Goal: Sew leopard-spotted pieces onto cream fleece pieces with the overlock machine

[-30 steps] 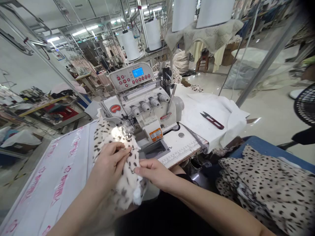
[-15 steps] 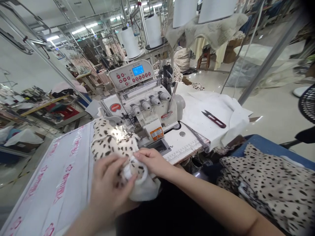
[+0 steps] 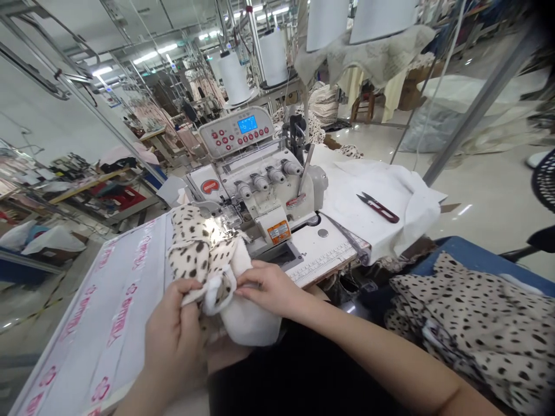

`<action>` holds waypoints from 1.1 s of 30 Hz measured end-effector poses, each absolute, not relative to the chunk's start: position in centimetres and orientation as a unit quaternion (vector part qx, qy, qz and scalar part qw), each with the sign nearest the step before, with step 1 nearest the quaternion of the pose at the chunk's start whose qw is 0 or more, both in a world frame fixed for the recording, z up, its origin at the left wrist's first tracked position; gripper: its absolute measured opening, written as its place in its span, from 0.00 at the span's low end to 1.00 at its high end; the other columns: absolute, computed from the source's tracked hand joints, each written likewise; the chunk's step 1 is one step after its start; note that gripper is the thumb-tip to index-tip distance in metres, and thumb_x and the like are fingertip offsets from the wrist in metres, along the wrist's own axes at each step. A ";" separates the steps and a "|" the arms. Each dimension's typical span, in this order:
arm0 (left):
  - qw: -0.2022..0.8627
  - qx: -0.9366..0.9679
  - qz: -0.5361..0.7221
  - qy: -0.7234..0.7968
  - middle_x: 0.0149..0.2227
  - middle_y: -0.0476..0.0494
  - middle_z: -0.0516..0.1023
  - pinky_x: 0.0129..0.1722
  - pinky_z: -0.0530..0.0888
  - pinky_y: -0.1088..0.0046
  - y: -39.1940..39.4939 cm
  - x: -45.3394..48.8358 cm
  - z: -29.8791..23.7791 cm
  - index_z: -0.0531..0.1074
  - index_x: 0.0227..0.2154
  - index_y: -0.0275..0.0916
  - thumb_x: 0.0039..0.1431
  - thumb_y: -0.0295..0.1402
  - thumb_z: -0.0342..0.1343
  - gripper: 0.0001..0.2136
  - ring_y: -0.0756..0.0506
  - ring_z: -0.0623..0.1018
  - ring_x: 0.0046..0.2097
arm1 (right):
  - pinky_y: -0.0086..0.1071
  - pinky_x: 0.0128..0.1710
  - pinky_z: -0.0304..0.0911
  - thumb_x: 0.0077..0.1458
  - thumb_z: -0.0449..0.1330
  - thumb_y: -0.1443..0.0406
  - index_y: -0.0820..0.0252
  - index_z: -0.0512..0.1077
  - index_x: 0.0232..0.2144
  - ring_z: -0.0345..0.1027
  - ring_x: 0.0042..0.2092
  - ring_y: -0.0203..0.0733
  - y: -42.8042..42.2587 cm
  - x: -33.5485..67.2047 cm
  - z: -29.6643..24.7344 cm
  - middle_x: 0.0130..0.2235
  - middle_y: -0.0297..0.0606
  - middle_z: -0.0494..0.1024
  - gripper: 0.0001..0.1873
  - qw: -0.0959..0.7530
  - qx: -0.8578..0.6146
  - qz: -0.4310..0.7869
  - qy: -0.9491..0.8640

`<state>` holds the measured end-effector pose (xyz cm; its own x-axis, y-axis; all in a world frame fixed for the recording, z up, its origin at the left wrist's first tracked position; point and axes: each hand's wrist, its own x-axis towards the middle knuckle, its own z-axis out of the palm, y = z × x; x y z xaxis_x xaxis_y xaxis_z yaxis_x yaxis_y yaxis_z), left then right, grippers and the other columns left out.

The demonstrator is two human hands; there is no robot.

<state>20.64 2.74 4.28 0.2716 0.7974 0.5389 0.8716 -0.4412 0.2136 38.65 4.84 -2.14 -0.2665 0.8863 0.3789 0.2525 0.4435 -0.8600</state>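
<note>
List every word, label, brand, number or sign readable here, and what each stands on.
"BRUCE", slightly blurred: red badge on the sewing machine.
Blue screen and red buttons: characters too small.
Orange label and lower red badge: too small to read.
Ruler scale: any numbers too small.
Pink lettering on the white table cover: too blurred.

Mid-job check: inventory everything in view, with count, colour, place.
sewing machine: 1, white, centre
spotted cloth: 1, cream with dark spots, at machine
control panel: 1, grey, atop machine
thread cones: 4, white, top centre
sheet: 1, white, right of machine
thread snips: 1, dark red, on sheet
table cover: 1, white and pink, left
spotted pile: 1, cream and black, lower right
fan: 1, black, right edge
background garments: count unclear, pinkish, upper left
left hand: 1, pinching cloth
right hand: 1, pinching cloth
</note>
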 end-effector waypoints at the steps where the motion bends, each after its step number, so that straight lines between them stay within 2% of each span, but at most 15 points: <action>1: 0.049 -0.799 -0.289 -0.525 0.23 0.52 0.68 0.21 0.64 0.76 2.7 20.9 4.7 0.64 0.35 0.39 0.58 0.35 0.41 0.09 0.51 0.68 0.23 | 0.25 0.34 0.58 0.50 0.61 0.64 0.59 0.75 0.30 0.63 0.32 0.33 4.8 38.2 -2.1 0.29 0.32 0.66 0.05 0.464 -0.399 0.345 -0.711; 4: 0.049 -0.828 -0.250 -0.499 0.31 0.48 0.72 0.26 0.68 0.75 3.0 21.3 5.1 0.63 0.39 0.38 0.53 0.44 0.51 0.16 0.49 0.72 0.29 | 0.25 0.33 0.58 0.49 0.62 0.66 0.60 0.74 0.27 0.64 0.31 0.34 4.6 36.9 -2.3 0.28 0.33 0.67 0.03 0.492 -0.421 0.336 -0.684; 7: 0.085 -0.870 -0.219 -0.433 0.35 0.45 0.72 0.34 0.68 0.73 3.3 21.1 5.1 0.65 0.40 0.38 0.56 0.38 0.51 0.12 0.47 0.73 0.37 | 0.27 0.36 0.60 0.50 0.59 0.69 0.60 0.74 0.30 0.66 0.35 0.36 4.3 36.1 -2.8 0.31 0.35 0.71 0.04 0.512 -0.414 0.349 -0.667; 10: 0.106 -0.893 -0.206 -0.387 0.29 0.45 0.69 0.33 0.66 0.73 3.4 21.3 5.4 0.67 0.37 0.35 0.58 0.31 0.49 0.07 0.48 0.70 0.33 | 0.27 0.40 0.60 0.52 0.56 0.69 0.58 0.73 0.33 0.68 0.38 0.37 4.1 35.8 -3.4 0.34 0.35 0.74 0.06 0.530 -0.390 0.379 -0.651; 14: 0.202 -0.919 -0.199 -0.275 0.24 0.46 0.65 0.29 0.62 0.71 3.8 22.9 5.8 0.68 0.38 0.30 0.57 0.25 0.48 0.07 0.48 0.64 0.29 | 0.27 0.36 0.60 0.48 0.56 0.71 0.59 0.70 0.33 0.67 0.34 0.37 3.4 36.0 -3.9 0.32 0.33 0.74 0.07 0.555 -0.411 0.397 -0.604; 18: 0.263 -0.936 -0.154 -0.176 0.23 0.45 0.66 0.28 0.60 0.69 4.3 23.7 5.6 0.67 0.39 0.29 0.56 0.22 0.44 0.10 0.46 0.63 0.28 | 0.26 0.27 0.58 0.48 0.57 0.68 0.57 0.57 0.48 0.63 0.27 0.35 2.3 36.6 -4.4 0.27 0.29 0.71 0.24 0.558 -0.419 0.503 -0.509; 19: 0.260 -0.938 -0.150 -0.175 0.23 0.45 0.65 0.27 0.59 0.69 4.4 23.7 5.5 0.67 0.38 0.29 0.56 0.22 0.44 0.09 0.46 0.62 0.28 | 0.25 0.25 0.56 0.48 0.58 0.66 0.57 0.57 0.49 0.62 0.26 0.34 2.0 36.7 -4.5 0.26 0.28 0.70 0.25 0.550 -0.416 0.526 -0.498; 21: 0.249 -0.941 -0.151 -0.175 0.22 0.46 0.65 0.28 0.59 0.69 4.5 23.5 5.2 0.67 0.38 0.29 0.55 0.22 0.45 0.10 0.47 0.62 0.28 | 0.25 0.25 0.54 0.47 0.59 0.65 0.58 0.63 0.41 0.58 0.25 0.33 1.8 37.0 -4.6 0.24 0.27 0.67 0.17 0.530 -0.419 0.533 -0.509; 23: 0.251 -0.940 -0.154 -0.171 0.23 0.45 0.65 0.28 0.58 0.69 4.7 23.2 4.9 0.67 0.39 0.28 0.55 0.22 0.45 0.11 0.46 0.62 0.28 | 0.25 0.26 0.52 0.47 0.60 0.64 0.61 0.65 0.26 0.56 0.26 0.32 2.0 37.2 -4.6 0.22 0.27 0.62 0.06 0.516 -0.428 0.508 -0.541; 25: 0.259 -0.938 -0.156 -0.167 0.23 0.45 0.65 0.28 0.58 0.69 5.0 23.2 4.6 0.66 0.41 0.27 0.55 0.22 0.45 0.11 0.46 0.62 0.28 | 0.25 0.26 0.50 0.48 0.58 0.64 0.62 0.62 0.19 0.53 0.26 0.32 2.4 37.4 -4.5 0.21 0.27 0.59 0.11 0.508 -0.430 0.488 -0.565; 33: 0.312 -0.921 -0.173 -0.154 0.21 0.47 0.64 0.27 0.56 0.69 7.7 23.4 4.7 0.67 0.37 0.29 0.55 0.22 0.48 0.08 0.47 0.62 0.27 | 0.24 0.28 0.51 0.49 0.57 0.64 0.62 0.67 0.23 0.57 0.28 0.32 5.1 38.2 -3.5 0.23 0.28 0.64 0.07 0.509 -0.428 0.434 -0.607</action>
<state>23.44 7.66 4.66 0.8923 0.1762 0.4156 0.3924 -0.7580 -0.5211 38.18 5.07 -3.54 -0.1147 0.9620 0.2476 0.0777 0.2572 -0.9632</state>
